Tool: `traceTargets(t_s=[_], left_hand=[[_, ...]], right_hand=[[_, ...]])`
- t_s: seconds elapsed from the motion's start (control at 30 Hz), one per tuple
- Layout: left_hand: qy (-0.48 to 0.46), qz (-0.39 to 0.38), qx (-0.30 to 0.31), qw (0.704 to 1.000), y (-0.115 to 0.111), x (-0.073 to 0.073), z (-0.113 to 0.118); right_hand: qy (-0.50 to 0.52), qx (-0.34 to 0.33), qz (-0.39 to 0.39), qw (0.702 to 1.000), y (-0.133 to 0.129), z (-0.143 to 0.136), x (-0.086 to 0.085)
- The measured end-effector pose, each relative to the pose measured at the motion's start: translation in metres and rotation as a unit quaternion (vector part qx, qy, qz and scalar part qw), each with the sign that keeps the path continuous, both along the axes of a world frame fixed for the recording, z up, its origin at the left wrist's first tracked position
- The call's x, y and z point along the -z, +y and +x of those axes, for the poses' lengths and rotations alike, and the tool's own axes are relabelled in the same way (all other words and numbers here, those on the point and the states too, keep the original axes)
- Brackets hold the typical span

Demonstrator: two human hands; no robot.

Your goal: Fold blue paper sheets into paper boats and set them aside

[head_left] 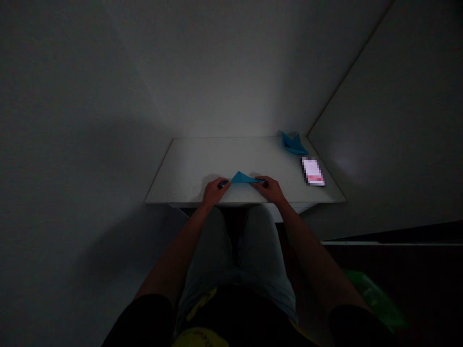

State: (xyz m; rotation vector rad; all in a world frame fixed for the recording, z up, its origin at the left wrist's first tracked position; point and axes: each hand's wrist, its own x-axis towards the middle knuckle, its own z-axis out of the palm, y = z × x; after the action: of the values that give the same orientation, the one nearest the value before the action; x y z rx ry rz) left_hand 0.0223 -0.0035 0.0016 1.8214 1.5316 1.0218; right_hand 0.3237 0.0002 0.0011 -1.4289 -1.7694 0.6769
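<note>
Between my two hands, near the front edge of the white table [202, 156], is a blue folded paper boat [239, 178] with a pointed peak in its middle. My left hand [214, 191] pinches its left end, and my right hand [270, 189] pinches its right end. Parts of both ends are hidden by the fingers. At the back right corner of the table stands a second blue paper boat [293, 144], touched by neither hand.
A phone [313, 172] with a lit, blurred screen lies at the table's right side. Walls border the table at the back and right. My legs [260, 241] are under the front edge. Something green [376, 296] sits low on the right in the dark.
</note>
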Motion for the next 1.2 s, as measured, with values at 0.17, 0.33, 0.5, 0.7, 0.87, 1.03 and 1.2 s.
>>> traceTargets(t_s=[0.17, 0.33, 0.5, 0.7, 0.87, 1.03, 1.2], left_hand=[[0.018, -0.009, 0.02, 1.0, 0.0, 0.002, -0.003], [-0.026, -0.018, 0.028, 0.999, 0.003, 0.006, -0.005], [-0.07, -0.036, 0.018, 0.997, 0.006, 0.007, -0.008], [-0.076, -0.038, 0.006, 0.996, 0.009, 0.005, -0.009], [-0.056, -0.013, -0.028, 0.998, 0.007, 0.005, -0.003], [-0.017, 0.059, -0.078, 0.995, 0.008, 0.005, -0.001], [-0.003, 0.061, -0.058, 0.996, 0.005, 0.004, -0.001]], right_hand=[[0.013, 0.003, 0.0, 1.0, 0.001, 0.001, 0.002], [0.001, -0.005, 0.008, 1.0, 0.004, 0.004, 0.006], [0.006, -0.003, 0.005, 1.0, 0.005, 0.005, 0.009], [-0.004, -0.007, 0.008, 1.0, 0.005, 0.005, 0.011], [-0.006, -0.028, 0.0, 1.0, 0.004, 0.003, 0.012], [-0.009, -0.028, 0.008, 1.0, 0.002, 0.002, 0.011], [-0.022, -0.01, 0.011, 1.0, -0.001, -0.002, 0.006]])
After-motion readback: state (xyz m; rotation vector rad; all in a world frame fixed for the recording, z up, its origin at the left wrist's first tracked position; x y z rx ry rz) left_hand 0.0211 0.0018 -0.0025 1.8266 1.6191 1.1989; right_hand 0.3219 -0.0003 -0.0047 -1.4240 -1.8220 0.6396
